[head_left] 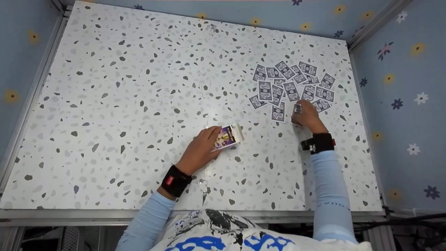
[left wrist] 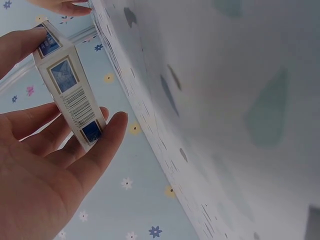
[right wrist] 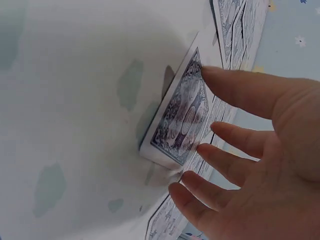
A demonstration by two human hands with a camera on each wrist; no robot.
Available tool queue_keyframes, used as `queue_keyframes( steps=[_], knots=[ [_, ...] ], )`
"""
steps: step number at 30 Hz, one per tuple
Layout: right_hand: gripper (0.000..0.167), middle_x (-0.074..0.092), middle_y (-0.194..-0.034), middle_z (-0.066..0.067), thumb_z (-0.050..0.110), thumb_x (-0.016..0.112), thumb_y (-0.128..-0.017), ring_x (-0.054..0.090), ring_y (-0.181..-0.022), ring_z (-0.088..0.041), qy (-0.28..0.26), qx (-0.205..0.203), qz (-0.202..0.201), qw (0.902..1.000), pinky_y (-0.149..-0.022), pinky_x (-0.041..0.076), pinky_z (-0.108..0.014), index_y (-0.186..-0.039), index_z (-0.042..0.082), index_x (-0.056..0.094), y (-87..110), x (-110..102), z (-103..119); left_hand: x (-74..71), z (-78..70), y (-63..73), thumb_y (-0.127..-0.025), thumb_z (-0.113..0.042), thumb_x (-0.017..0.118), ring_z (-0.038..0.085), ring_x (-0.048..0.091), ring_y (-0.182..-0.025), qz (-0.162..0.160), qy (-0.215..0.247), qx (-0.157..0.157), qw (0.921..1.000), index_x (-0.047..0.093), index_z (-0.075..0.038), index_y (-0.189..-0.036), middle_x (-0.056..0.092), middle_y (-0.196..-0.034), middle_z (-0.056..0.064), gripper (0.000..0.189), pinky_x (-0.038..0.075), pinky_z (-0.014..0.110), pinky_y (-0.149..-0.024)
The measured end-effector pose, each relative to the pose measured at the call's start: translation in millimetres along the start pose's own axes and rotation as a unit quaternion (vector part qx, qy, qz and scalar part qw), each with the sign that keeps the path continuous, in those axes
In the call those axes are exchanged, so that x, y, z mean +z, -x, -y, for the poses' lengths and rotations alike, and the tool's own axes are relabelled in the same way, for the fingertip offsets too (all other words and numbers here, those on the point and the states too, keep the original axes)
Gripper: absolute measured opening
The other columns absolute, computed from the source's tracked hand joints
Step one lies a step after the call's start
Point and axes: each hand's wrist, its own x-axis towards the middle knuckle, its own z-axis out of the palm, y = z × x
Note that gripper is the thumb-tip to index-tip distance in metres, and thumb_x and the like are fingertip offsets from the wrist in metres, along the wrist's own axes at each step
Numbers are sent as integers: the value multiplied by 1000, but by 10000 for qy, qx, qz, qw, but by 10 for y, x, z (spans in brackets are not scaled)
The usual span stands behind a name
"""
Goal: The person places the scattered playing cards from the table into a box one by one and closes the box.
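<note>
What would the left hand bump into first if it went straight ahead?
Beyond the box it holds, the left hand would probably meet the scattered cards, or pass above them; height is unclear.

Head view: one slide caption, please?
Left hand grips a card box; right hand touches a card stack beside spread cards, backs up.

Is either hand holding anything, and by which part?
Left hand holds the card box by the end away from its open flap. Right hand touches the edge of a card stack; a firm grip can't be told.
</note>
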Motion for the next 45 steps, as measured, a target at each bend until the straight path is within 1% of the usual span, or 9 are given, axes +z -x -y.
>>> queue_keyframes(
  steps=[6,11,16,23,30,37,41,43,45],
  knots=[
    [64,25,-142,-34,11,59,-87,19,-134,-47,92,108,81,9999,-113,17,-54,-140,-8,28,35,-7,-3,18,-4,-8,-85,-23,68,27,44,-125,28,18,-53,10000,35,-2,-142,44,-139,13,69,39,37,-106],
    [69,20,-137,-34,16,64,-86,18,-129,-48,-314,641,146,9973,-107,27,-55,-141,-2,28,66,-10,-18,31,-12,-16,-85,-23,68,27,44,-126,-30,92,-14,10000,36,-1,-141,44,-139,14,69,37,36,-108],
    [64,22,-136,-34,18,65,-85,17,-129,-47,-505,967,-48,9940,-107,28,-53,-137,-2,33,101,-2,-54,42,-12,-16,-85,-23,68,27,45,-125,-101,88,49,9999,37,-1,-141,45,-137,15,67,38,36,-108],
    [53,31,-129,-38,12,66,-81,23,-125,-48,-426,791,-469,9948,-104,27,-53,-124,-8,43,143,15,-67,39,-2,-5,-85,-20,68,27,45,-125,-87,8,103,9999,37,-1,-140,45,-137,13,67,41,35,-105],
    [51,29,-132,-35,5,58,-86,39,-114,-42,-1031,873,-332,9903,-96,40,-50,-131,-7,37,210,-9,-63,28,-4,4,-85,-20,68,27,45,-125,-49,10,121,9999,37,-1,-141,45,-137,14,67,41,37,-104],
    [52,34,-140,-31,1,52,-89,37,-125,-43,-1045,664,-403,9915,-99,37,-54,-137,-3,32,352,-94,44,26,8,0,-85,-22,67,27,45,-125,68,94,-53,9999,35,-2,-142,44,-138,13,68,41,37,-104],
    [56,31,-146,-27,-4,48,-88,35,-130,-41,-930,334,-596,9933,-99,36,-52,-141,1,31,440,-94,114,25,16,-1,-85,-22,67,27,45,-125,78,56,-42,9999,36,-1,-142,44,-138,13,68,42,37,-104],
    [56,34,-145,-26,-7,47,-88,48,-109,-41,-859,120,-733,9935,-88,39,-48,-141,2,33,486,-85,155,27,20,1,-86,-22,67,27,45,-124,42,26,-1,10000,36,-1,-141,44,-138,14,67,42,37,-103],
    [53,39,-141,-26,-7,46,-88,50,-84,-39,-752,-77,-867,9934,-77,40,-44,-139,2,37,528,-78,197,23,19,5,-86,-23,67,27,46,-124,-9,24,32,10000,36,-1,-141,45,-138,13,67,43,37,-102]
  ],
)
